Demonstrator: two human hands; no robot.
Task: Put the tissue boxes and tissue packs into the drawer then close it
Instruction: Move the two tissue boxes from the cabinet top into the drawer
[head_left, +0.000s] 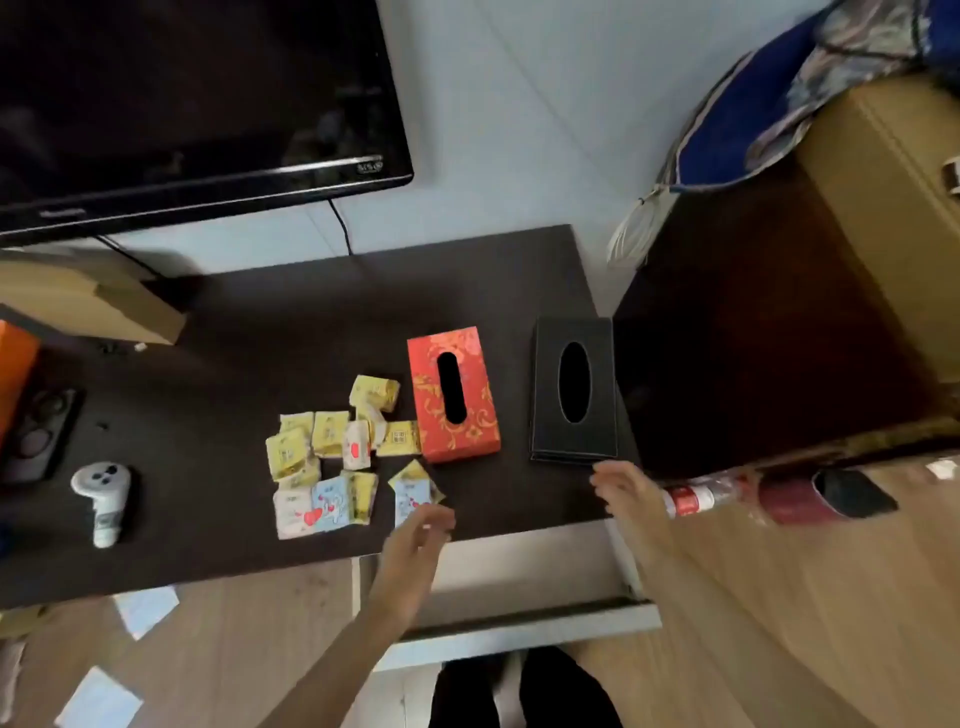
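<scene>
A red patterned tissue box (453, 395) and a black tissue box (573, 388) lie side by side on the dark tabletop (260, 332). Left of them several small yellow, white and blue tissue packs (332, 457) are scattered. Below the table's front edge a white drawer (519, 571) stands pulled out, with nothing visible inside. My left hand (415, 540) hovers open over the table edge, just below a blue pack (413, 496). My right hand (626, 491) is open just below the black box's near end, holding nothing.
A black TV (197, 104) stands at the back left with cardboard boxes (88, 301) under it. A white controller (104, 499) lies at the left front. A dark cabinet (753, 338) is right of the table, with a plastic bottle (696, 499) on the wooden floor.
</scene>
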